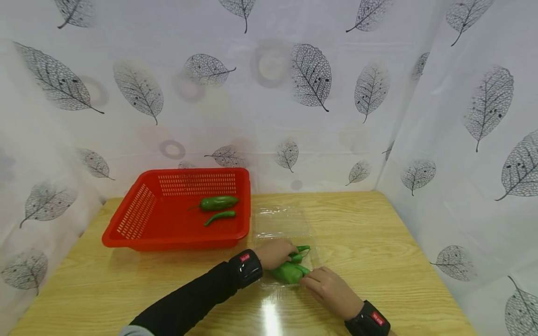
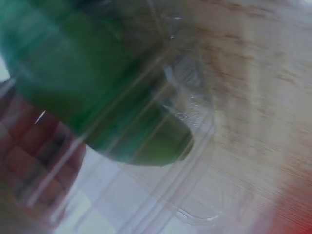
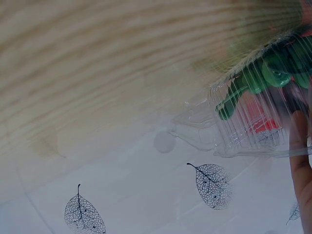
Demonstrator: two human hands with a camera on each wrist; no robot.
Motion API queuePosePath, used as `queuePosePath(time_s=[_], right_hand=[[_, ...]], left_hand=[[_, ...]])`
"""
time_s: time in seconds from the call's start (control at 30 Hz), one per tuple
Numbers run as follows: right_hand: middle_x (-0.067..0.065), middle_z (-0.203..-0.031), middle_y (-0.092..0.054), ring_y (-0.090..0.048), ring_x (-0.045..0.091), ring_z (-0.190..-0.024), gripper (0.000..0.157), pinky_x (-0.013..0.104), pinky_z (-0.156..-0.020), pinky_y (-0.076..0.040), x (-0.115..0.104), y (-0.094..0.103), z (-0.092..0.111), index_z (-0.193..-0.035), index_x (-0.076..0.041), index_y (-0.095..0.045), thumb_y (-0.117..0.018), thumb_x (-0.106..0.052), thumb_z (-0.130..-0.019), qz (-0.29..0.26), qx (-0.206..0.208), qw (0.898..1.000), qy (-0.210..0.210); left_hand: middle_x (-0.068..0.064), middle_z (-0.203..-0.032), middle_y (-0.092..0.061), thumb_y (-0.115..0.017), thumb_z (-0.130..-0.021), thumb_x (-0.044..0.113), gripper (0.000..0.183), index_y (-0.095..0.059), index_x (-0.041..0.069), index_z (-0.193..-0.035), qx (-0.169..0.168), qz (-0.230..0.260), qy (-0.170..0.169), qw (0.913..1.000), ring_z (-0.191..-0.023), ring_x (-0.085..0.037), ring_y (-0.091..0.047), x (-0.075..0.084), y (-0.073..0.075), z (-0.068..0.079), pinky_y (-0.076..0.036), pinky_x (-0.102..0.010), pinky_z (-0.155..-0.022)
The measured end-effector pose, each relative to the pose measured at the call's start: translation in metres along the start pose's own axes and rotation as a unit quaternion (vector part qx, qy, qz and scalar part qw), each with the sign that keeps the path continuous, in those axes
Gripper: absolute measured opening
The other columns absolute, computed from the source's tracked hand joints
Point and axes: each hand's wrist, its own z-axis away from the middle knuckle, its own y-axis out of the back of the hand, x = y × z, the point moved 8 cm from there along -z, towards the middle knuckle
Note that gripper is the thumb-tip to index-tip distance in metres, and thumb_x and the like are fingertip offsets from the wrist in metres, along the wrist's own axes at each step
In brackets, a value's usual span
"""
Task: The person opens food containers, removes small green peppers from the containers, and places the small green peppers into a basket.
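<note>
**Both hands at a clear box of green peppers, wood-grain table, leaf-print sheeting around**

Table [image 1: 370, 233]: pale wood grain, bright glare streak at the front, near the middle. White sheeting [image 1: 260, 130] behind it and on both sides, printed with dark skeleton leaves plus faint rings and dots. Its back panel drops to the table's rear edge; the right panel runs along the right edge.

Clear plastic box [image 1: 316, 255] sits right of the red basket, lid [image 1: 280, 223] folded open toward the rear. Inside: a large green pepper [image 1: 290, 273] at the front, slimmer green peppers [image 1: 303, 248] just behind it.

Left hand [image 1: 275, 253] reaches over the box from the left, on the peppers. Its fingers look curled through the plastic in the left wrist view; can't tell whether it grips one. Black sleeve, black wrist band.

Right hand [image 1: 329, 289] is at the box's front right corner, fingers bent, by the end of the large pepper. Can't tell if it pinches pepper or box wall.

Red basket [image 1: 168, 243] at left rear, slotted walls. Two more peppers lie at its right side: a thick one [image 1: 219, 202] and a thin curved one [image 1: 221, 215] in front.

Both wrist views are blurred.
</note>
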Motion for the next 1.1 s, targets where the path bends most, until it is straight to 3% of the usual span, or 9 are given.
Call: queuePosePath(time_s=[0.13,0.4,0.73,0.83,1.1], right_hand=[[-0.009,-0.084,-0.065,-0.06,0.003,-0.079,0.027,0.019,-0.073,-0.048,0.0,0.0,0.001,-0.09,-0.016,-0.07,-0.08,-0.009,-0.066,0.006,-0.001,1.0,-0.001],[-0.009,-0.085,-0.066,-0.061,0.003,-0.08,0.027,0.019,-0.073,-0.048,0.0,-0.001,0.001,-0.091,-0.018,-0.07,-0.08,-0.01,-0.067,0.011,-0.017,1.0,-0.013],[-0.009,-0.084,-0.065,-0.061,0.004,-0.079,0.026,0.02,-0.074,-0.049,0.0,0.001,0.002,-0.09,-0.017,-0.07,-0.08,-0.009,-0.067,0.014,-0.006,1.0,-0.006],[-0.009,-0.084,-0.065,-0.061,0.004,-0.08,0.027,0.021,-0.074,-0.049,0.0,0.002,0.002,-0.09,-0.017,-0.07,-0.08,-0.009,-0.067,0.018,-0.005,1.0,-0.006],[-0.01,-0.085,-0.065,-0.062,0.003,-0.08,0.025,0.02,-0.074,-0.049,0.0,0.003,0.001,-0.09,-0.018,-0.07,-0.078,-0.009,-0.068,0.022,-0.015,1.0,-0.013]], left_hand=[[0.008,-0.086,-0.063,-0.065,-0.086,0.019,0.01,-0.069,0.017,-0.095,-0.008,0.011,0.008,0.9999,-0.079,-0.003,-0.054,0.0,-0.001,-0.002,-0.043,-0.017,-0.07],[0.007,-0.095,-0.07,-0.067,-0.084,0.018,0.016,-0.072,0.015,-0.099,-0.018,0.038,0.017,0.999,-0.084,-0.003,-0.059,0.001,0.0,-0.003,-0.044,-0.016,-0.073],[0.011,-0.09,-0.069,-0.065,-0.086,0.021,0.014,-0.074,0.019,-0.096,-0.02,0.023,0.016,0.9994,-0.076,0.0,-0.055,0.0,-0.009,-0.006,-0.042,-0.015,-0.067],[0.012,-0.088,-0.068,-0.064,-0.086,0.022,0.013,-0.074,0.021,-0.096,-0.016,0.022,0.018,0.9995,-0.074,0.0,-0.053,-0.001,-0.011,-0.007,-0.041,-0.016,-0.065],[0.007,-0.099,-0.072,-0.069,-0.082,0.022,0.02,-0.074,0.017,-0.101,0.016,0.066,0.046,0.9966,-0.09,-0.006,-0.064,-0.007,-0.009,-0.006,-0.047,-0.016,-0.074]])
